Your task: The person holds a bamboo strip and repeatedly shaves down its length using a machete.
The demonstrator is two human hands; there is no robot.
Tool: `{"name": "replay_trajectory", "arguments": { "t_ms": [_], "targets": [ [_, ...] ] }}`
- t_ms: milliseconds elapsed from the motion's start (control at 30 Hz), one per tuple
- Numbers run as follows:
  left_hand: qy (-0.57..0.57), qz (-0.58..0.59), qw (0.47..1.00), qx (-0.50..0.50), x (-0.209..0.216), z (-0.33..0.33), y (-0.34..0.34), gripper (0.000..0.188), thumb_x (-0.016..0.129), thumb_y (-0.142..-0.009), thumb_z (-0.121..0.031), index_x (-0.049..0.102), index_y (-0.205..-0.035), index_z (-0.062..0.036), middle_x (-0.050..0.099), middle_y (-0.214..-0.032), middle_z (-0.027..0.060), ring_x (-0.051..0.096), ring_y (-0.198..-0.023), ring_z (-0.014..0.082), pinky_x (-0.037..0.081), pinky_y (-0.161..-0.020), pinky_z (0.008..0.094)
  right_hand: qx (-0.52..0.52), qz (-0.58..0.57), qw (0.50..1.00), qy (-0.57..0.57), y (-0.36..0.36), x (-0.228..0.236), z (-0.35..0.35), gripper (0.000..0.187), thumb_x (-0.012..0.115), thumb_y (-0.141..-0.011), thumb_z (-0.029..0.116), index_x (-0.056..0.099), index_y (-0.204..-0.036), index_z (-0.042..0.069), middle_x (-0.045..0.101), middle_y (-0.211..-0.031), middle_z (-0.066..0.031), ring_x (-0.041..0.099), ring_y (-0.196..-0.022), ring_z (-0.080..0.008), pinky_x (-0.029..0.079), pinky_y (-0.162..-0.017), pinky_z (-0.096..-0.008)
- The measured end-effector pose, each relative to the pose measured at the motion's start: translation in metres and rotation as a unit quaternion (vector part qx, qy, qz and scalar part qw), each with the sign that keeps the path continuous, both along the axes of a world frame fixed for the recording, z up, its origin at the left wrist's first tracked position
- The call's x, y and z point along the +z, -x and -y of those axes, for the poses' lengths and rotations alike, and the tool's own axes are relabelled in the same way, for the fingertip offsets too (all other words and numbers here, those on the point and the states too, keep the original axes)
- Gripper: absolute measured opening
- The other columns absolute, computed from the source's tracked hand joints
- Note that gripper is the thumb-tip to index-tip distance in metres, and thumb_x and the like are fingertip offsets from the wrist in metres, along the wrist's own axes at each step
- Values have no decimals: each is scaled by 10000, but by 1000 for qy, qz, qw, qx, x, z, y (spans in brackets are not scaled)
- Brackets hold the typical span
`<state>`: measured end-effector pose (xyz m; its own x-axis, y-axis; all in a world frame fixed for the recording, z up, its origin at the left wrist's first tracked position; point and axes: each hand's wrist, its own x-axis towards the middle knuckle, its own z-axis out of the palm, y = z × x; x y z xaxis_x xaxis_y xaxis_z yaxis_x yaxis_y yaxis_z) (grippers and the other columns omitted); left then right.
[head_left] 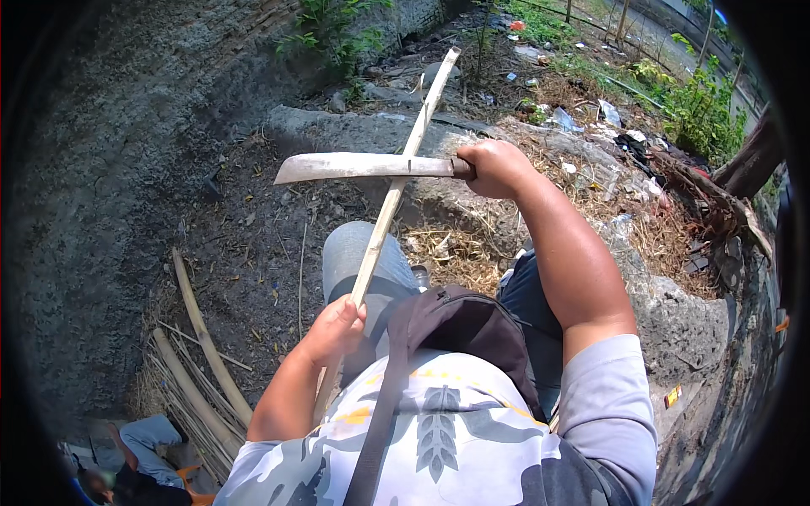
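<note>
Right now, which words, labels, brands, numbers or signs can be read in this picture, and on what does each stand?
None can be read.
Machete: no lettering visible on the blade.
Shirt: leaf and patch pattern, no legible words.
Yellow-and-red packet: any print is too small.
Scattered litter: too small to tell.

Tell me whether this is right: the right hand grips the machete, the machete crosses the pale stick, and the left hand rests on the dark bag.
One part is wrong: the left hand isn't on the dark bag; the head view shows it holding the pale stick. The right hand does grip the machete, which crosses the stick.
</note>
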<state>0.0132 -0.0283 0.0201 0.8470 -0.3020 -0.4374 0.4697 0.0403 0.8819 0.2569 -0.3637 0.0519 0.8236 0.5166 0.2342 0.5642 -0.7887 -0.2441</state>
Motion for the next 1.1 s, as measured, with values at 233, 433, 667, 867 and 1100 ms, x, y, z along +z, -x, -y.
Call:
{"name": "replay_trajectory", "arguments": {
  "t_ms": [233,433,667,867,1100],
  "targets": [
    [70,-73,995,0,-16,-15,-3,482,516,-1021,-611,529,-992,-130,359,-645,-97,297,-492,38,246,-459,230,-14,-20,999,49,22,24,-18,171,703,-775,166,703,-944,135,738,-907,-128,719,-903,-361,576,-770,-490],
    [-5,-26,999,-18,2,-3,-30,475,499,-1031,-612,506,-986,-139,339,-651,-73,284,-506,51,236,-457,240,55,-9,997,60,38,36,-27,211,723,-727,157,706,-937,149,739,-883,-122,723,-894,-358,581,-766,-479],
    [-15,2,999,-48,13,5,-36,441,525,-1034,-584,486,-957,-151,332,-656,-69,266,-493,49,224,-443,251,-41,-19,998,-54,-5,20,27,132,699,-752,159,679,-871,109,704,-813,-158,690,-852,-401,551,-741,-510],
    [55,-76,996,-11,1,-2,-35,411,483,-1068,-537,511,-950,-145,370,-666,-81,291,-499,49,239,-443,245,-78,-6,997,-15,14,26,7,168,708,-756,184,706,-920,145,733,-899,-130,710,-923,-360,569,-809,-487],
    [32,-47,998,12,2,9,-41,456,410,-1080,-563,499,-946,-136,348,-664,-59,277,-498,66,236,-454,254,106,74,990,64,33,28,-34,172,741,-706,234,652,-831,157,694,-722,-91,710,-750,-347,550,-703,-465]
  ]
}}
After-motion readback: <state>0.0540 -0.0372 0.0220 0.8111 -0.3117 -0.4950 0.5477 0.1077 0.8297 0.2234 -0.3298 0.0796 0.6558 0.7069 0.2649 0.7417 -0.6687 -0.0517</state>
